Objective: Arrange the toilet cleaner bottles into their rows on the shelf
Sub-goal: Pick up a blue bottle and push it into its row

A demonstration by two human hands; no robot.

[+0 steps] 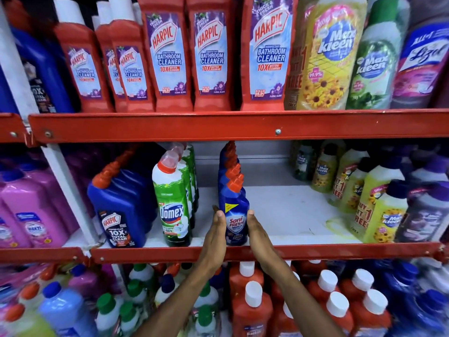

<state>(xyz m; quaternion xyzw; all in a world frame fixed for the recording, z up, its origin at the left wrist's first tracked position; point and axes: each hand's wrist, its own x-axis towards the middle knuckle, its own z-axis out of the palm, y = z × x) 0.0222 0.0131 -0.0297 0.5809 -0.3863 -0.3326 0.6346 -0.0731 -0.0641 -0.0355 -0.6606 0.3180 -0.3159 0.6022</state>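
Observation:
On the middle shelf [279,215] a row of blue Sani Fresh bottles [234,215] with orange caps runs front to back. My left hand [215,235] lies flat against the left side of the front bottle, and my right hand [257,233] presses its right side. Both hands have straight fingers, squeezing the bottle between the palms. To the left stands a row of green and white Domex bottles [172,207]. Further left is a row of blue Harpic bottles [119,207].
Bare white shelf lies right of the Sani Fresh row up to the yellow Max Kleen bottles [379,210]. Red Harpic bathroom cleaners [170,54] fill the shelf above. Pink bottles [31,212] stand far left. Red shelf rail [315,251] runs under my wrists. Capped bottles crowd the shelf below.

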